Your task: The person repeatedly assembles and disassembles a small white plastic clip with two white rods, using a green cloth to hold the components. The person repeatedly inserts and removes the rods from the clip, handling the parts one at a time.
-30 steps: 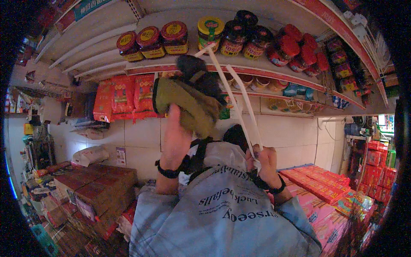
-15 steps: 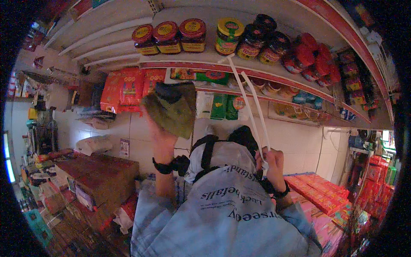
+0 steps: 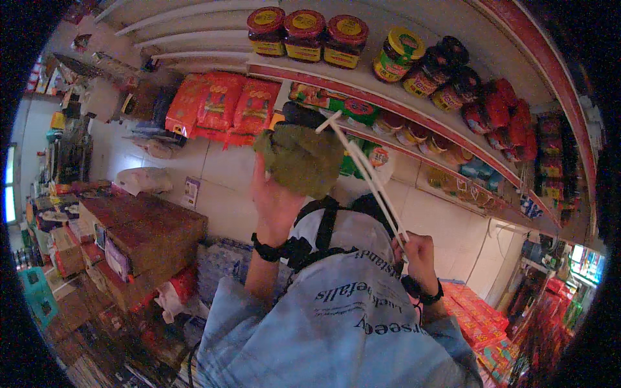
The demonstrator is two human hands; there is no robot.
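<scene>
Both my arms are raised toward the shop shelves. My left hand (image 3: 275,200), a black band on its wrist, holds a bunched olive-green cloth (image 3: 301,158) up against the middle shelf. My right hand (image 3: 419,249) grips the lower end of a pair of long white tongs (image 3: 365,174). Their tips reach up beside the cloth, in front of green packets (image 3: 343,107). Red-lidded jars (image 3: 304,32) stand in a row on the shelf above. My pale blue printed shirt fills the lower middle.
Red snack packets (image 3: 220,103) hang left of the cloth. More jars and red bags (image 3: 498,107) line the shelves to the right. Brown cardboard boxes (image 3: 139,236) are stacked at lower left, flat red boxes (image 3: 479,310) at lower right. A tiled wall lies behind.
The tips of the tongs have dropped from the jar shelf to the shelf below. The cloth is bunched tighter in my left hand. The view has swung slightly.
</scene>
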